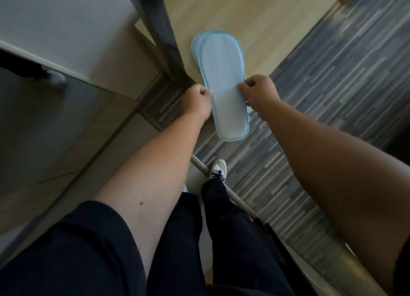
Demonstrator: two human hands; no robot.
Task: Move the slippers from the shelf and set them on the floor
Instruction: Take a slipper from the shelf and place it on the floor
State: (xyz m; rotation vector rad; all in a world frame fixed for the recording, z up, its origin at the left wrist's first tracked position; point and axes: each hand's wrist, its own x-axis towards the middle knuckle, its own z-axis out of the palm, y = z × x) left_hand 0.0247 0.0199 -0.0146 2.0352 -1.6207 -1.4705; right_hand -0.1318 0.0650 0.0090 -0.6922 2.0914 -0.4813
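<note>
Head view looks down along both bare forearms to a pair of pale blue slippers (221, 82), stacked sole-up one over the other and held in the air by both hands. The left hand (195, 100) pinches the left edge of the pair, fingers curled shut with the thumb pressed against the sole's rim. The right hand (258, 91) clamps the opposite edge at about the same height, knuckles up, its fingers folded under the stack where I cannot see them. Between the two grips the top sole lies flat and faces up, with a faint ribbed tread and a darker blue stitched border. Beyond the grips, the toe end of the pair hangs over a light wooden surface (255, 18); whether that is a shelf board or floor I cannot tell. Nearer than the grips, the heel end sticks out over grey striped carpet (332, 84). Just left of the left hand a dark metal post (159, 33) comes down to a corner. Below the heel, a white sneaker (218, 168) with dark laces stands at a metal threshold strip (235, 198), under dark trousers (221, 240).
</note>
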